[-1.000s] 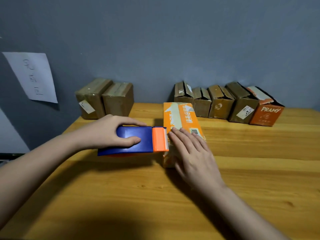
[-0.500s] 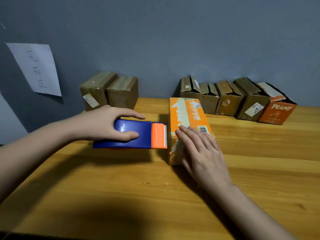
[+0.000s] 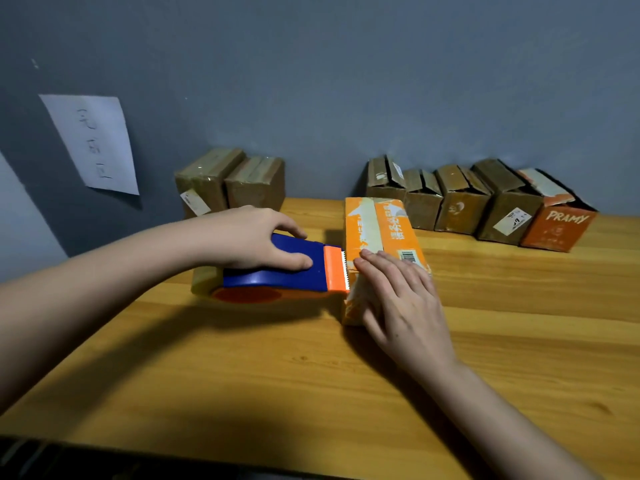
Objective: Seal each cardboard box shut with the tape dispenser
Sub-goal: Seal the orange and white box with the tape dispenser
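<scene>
Tape dispenser [image 3: 277,268], gripped by the left hand [image 3: 254,237], meets the orange box [image 3: 379,233] under the flat right hand [image 3: 403,299]; next comes tearing, apparently.

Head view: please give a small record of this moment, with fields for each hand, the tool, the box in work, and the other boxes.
left hand: grips the tape dispenser from above
right hand: flat on the orange box, fingers straight
tape dispenser: blue, orange front against the box's left side
orange box: lies on the wooden table
other boxes: two at back left, five at back right
</scene>
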